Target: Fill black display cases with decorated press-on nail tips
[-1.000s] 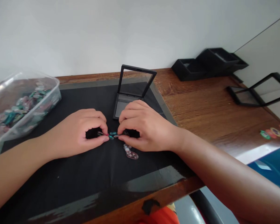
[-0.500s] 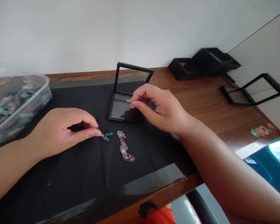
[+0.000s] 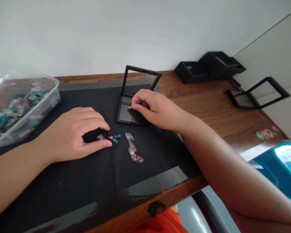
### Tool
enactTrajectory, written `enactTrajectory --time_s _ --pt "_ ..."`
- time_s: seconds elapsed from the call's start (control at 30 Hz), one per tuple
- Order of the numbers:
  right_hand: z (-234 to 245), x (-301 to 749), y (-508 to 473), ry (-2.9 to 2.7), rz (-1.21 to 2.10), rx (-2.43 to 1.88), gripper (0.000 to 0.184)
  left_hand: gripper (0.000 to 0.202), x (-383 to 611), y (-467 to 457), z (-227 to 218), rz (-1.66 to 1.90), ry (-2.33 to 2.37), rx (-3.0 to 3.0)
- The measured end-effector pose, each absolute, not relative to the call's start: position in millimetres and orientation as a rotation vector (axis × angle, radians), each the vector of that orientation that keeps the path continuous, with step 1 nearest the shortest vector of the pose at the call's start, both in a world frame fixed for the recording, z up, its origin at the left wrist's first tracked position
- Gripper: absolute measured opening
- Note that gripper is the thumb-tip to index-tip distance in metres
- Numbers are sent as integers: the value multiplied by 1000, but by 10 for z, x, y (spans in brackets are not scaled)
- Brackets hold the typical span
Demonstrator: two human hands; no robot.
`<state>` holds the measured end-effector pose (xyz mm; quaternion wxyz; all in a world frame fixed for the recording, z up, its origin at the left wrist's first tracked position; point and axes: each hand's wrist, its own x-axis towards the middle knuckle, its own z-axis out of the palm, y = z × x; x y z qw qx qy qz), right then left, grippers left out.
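Note:
A small open black display case (image 3: 135,97) with a clear hinged lid stands on a black mat (image 3: 87,168). My right hand (image 3: 155,108) reaches over its base, fingers pinched on a small pale press-on nail held just above the base. My left hand (image 3: 77,134) rests on the mat with its fingers curled over a small clear nail (image 3: 100,137). Just right of it lie teal and pink nails (image 3: 114,139) and several pinkish clear nails (image 3: 133,150).
A clear plastic tub (image 3: 19,103) full of assorted nails stands at the left. Stacked black trays (image 3: 208,68) sit at the back right of the wooden table, an open black frame case (image 3: 254,94) lies further right, and several coloured nails (image 3: 265,133) lie near the right edge.
My right hand left the cluster of nails, lifted a pale one and carried it to the case, then lowered it toward the base. My left hand stayed by the teal nails.

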<state>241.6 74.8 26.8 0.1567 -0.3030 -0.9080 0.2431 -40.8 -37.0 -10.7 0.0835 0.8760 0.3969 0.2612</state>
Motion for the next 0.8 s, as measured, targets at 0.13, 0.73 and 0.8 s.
enactTrajectory --time_s 0.13,0.73,0.8 --pt "318 2362 690 -2565 790 -945 9 35 -405 -368 -123 750 1239 2530" --pt "289 2103 784 -2689 472 -1174 29 18 -340 -324 -150 750 1078 2591" --pt "304 2132 773 -2659 465 -1185 26 15 -330 -331 -149 752 1071 2583"
